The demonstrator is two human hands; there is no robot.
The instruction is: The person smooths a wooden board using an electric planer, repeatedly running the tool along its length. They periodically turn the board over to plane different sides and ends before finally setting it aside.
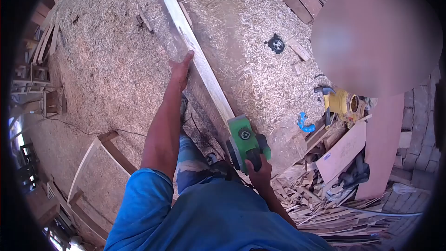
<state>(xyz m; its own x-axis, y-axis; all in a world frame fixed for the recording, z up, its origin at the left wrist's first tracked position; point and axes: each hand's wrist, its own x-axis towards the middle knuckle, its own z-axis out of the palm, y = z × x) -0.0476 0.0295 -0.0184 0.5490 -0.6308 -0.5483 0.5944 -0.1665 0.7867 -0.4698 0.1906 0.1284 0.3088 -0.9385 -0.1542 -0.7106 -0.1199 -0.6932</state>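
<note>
A long, narrow wooden board runs from the top of the view down toward my body. On its near end sits a green electric planer with black parts. My right hand is wrapped round the planer's black rear handle. Further up the board, my left hand reaches along its left side with fingers stretched out, a fingertip right at the board's edge. Below the board shows a wider, darker beam, partly hidden by my arm and legs.
Wood shavings cover the ground. To the right lie a black round part, a yellow power tool, a blue curved piece and a heap of offcuts. A curved wooden frame stands at lower left, near a cable.
</note>
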